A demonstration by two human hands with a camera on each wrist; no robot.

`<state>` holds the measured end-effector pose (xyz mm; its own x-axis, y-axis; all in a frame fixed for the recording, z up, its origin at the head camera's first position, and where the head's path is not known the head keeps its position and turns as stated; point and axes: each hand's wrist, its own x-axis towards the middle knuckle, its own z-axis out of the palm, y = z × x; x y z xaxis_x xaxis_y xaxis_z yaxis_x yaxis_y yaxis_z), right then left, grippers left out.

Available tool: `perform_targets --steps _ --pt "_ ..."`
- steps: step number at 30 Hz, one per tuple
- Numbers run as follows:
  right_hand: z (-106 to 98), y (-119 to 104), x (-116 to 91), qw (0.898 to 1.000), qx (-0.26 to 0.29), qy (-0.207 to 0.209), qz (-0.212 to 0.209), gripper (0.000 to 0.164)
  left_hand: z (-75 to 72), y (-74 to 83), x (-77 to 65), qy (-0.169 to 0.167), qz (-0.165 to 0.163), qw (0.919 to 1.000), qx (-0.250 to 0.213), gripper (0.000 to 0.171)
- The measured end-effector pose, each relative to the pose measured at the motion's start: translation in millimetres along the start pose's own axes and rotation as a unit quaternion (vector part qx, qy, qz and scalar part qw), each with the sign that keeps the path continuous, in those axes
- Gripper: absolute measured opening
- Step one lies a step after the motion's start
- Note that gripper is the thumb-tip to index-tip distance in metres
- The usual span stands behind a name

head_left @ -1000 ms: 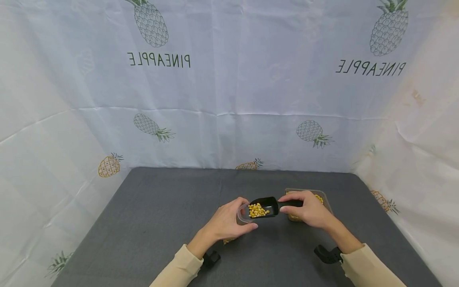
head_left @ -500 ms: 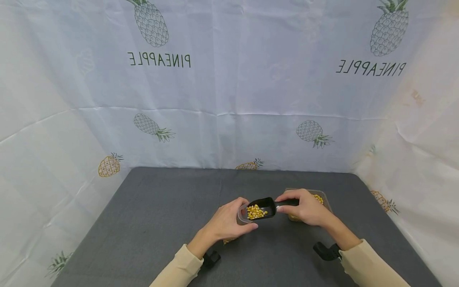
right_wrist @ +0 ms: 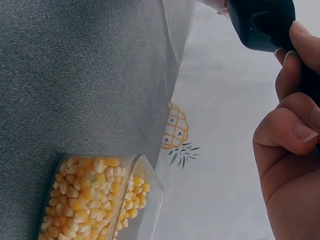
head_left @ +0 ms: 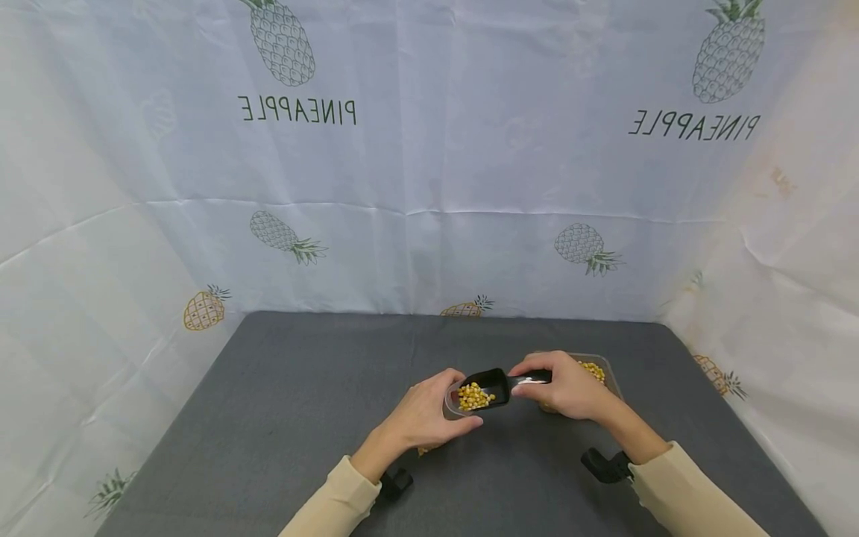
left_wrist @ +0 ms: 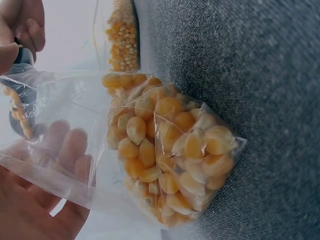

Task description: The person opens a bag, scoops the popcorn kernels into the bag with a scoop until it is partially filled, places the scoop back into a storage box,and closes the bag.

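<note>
My left hand [head_left: 421, 414] holds the mouth of a clear plastic bag [left_wrist: 102, 115] spread, fingers and thumb curved round it. Yellow corn kernels [left_wrist: 172, 150] fill the bag's lower part, which rests on or hangs just over the grey cloth. From the right, my right hand [head_left: 573, 388] pinches the handle of a black scoop [head_left: 495, 382]. Corn kernels [head_left: 475, 397] lie in the scoop's front half, and its tip reaches into the bag's mouth. In the right wrist view, thumb and curled fingers grip the scoop's handle.
A clear rectangular tub [right_wrist: 132, 185] of corn kernels stands on the table behind and under my right hand. Grey cloth [head_left: 302, 403] covers the table. A white curtain [head_left: 429, 164] printed with pineapples surrounds its back and sides.
My right hand has moved the scoop slightly left, further into the bag's mouth, and the scoop appears to tilt a little. The left hand stays in place.
</note>
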<state>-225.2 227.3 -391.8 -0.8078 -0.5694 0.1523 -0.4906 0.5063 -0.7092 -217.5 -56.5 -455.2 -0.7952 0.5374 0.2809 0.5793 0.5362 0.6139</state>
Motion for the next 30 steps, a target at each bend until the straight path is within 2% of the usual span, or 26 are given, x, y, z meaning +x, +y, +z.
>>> perform_targets --steps 10,18,30 --pt "0.6 -5.6 4.4 1.000 -0.013 -0.006 -0.016 0.024 -0.9 1.2 -0.4 -0.003 -0.005 1.0000 0.005 0.060" --pt "1.1 -6.0 6.0 0.999 -0.019 0.001 -0.044 0.020 -0.1 0.5 0.0 -0.006 -0.011 0.9999 0.003 0.061" --pt "1.3 -12.4 5.6 0.998 -0.035 0.002 -0.045 0.020 0.4 -0.3 0.0 -0.004 -0.009 0.9999 -0.001 0.060"
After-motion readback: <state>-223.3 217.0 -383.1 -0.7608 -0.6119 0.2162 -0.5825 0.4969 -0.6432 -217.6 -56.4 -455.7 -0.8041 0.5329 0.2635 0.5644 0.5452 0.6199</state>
